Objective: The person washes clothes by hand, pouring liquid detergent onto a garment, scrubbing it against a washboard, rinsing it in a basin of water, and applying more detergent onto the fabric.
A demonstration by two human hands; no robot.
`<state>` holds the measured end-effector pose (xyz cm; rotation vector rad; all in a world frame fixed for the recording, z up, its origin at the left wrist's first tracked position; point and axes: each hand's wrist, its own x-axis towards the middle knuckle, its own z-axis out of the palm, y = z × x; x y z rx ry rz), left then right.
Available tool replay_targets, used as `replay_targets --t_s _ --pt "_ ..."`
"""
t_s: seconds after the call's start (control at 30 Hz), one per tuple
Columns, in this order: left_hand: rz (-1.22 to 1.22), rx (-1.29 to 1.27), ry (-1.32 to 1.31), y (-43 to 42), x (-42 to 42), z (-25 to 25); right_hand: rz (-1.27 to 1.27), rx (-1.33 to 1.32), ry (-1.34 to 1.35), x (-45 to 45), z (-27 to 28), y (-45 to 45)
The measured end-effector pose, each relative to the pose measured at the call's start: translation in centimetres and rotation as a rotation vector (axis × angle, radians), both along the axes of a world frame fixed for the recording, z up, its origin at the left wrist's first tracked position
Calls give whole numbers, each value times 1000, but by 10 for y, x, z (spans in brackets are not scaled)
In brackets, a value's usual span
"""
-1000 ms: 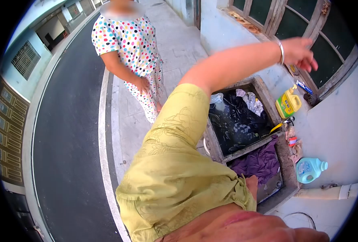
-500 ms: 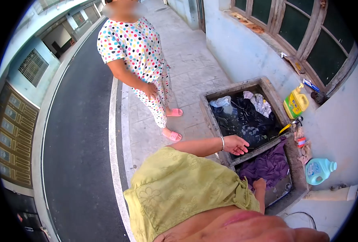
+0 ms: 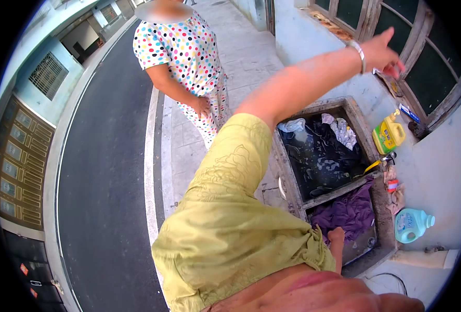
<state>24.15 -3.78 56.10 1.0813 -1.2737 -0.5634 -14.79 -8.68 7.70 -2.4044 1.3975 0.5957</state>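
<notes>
My left hand (image 3: 384, 54), with a silver bangle at the wrist, is raised near the window frame. Its fingers are apart, one pointing upward, and it holds nothing. Down in the lower basin (image 3: 387, 239), my right hand (image 3: 336, 235) is closed on the edge of a purple cloth (image 3: 347, 213). Dark clothes (image 3: 326, 151) lie in sudsy water in the upper basin (image 3: 352, 104), together with a pale patterned cloth (image 3: 341, 130) and a light blue one (image 3: 291, 125).
A yellow bottle (image 3: 389, 134), a yellow-handled tool (image 3: 373, 166) and a light blue jug (image 3: 412, 225) line the wall side. Another person (image 3: 183, 57) in dotted clothes stands on the pavement beside the road (image 3: 103, 171). The window (image 3: 423, 62) is at upper right.
My left hand has risen from above the divider between the basins to near the window, as it was a second ago. My right hand stays at the purple cloth.
</notes>
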Motion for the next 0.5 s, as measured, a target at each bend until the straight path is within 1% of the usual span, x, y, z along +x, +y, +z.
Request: replay_targets --t_s 0.03,0.1,0.13,0.2,0.23,0.27,0.3,0.33,0.37,0.4,0.47,0.5 --pt "-11 -105 -37 -14 4 23 -11 -9 11 -1 3 1" --pt "3 -174 -129 -41 4 54 -9 -3 -2 -2 1 -1" --pt "-45 -185 -151 -37 -9 59 -5 2 -22 -3 -1 -1" --pt "-239 -110 -143 -30 -35 44 -8 8 -19 -5 -1 1" --pt "-351 10 -52 -35 -48 22 -8 10 -19 -3 -1 0" --pt "-376 122 -186 -20 -67 3 -12 7 -29 -3 -2 -1" --pt "-446 263 -277 -20 -79 -27 3 2 -21 -5 -4 -1" --pt "-549 288 -393 -20 -87 -62 17 -3 -13 -6 -6 -1" --pt "-600 417 -461 -14 -96 -90 16 -4 -16 -6 -8 -3" --pt "-695 481 -474 -6 -102 -119 3 -1 -3 -6 -11 -4" --pt "-814 671 -337 8 -109 -172 -10 6 11 -5 -8 -3" --pt "-838 732 -191 20 -112 -193 -29 12 12 -2 0 0"
